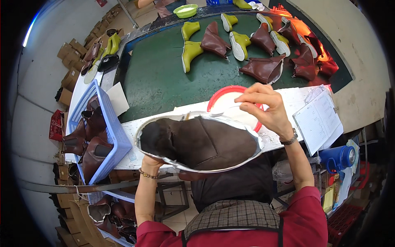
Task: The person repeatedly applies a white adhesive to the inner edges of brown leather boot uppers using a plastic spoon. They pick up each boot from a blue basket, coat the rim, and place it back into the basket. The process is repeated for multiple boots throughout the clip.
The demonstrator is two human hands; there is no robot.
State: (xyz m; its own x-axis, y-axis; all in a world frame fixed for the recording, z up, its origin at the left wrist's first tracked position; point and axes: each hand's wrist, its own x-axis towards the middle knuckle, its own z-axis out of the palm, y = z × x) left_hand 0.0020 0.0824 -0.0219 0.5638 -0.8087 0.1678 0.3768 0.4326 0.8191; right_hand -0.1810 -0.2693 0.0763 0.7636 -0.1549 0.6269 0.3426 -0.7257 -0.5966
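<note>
Head view: the left hand [151, 162] grips a brown boot [199, 144] before the red bowl [220, 92], long axis running left-right, broad end rightward; whether the right hand [269, 109] pinches anything, I cannot tell.

Written sheets [317, 119] lie on the bench [293, 101] at the right, with a blue flask [335, 159] near them. Brown cardboard boxes [70, 80] are heaped along the left wall [33, 136], and a green bowl [186, 15] stands farther back.

A head-worn fisheye looks down from close above the white workbench [291, 106].
</note>
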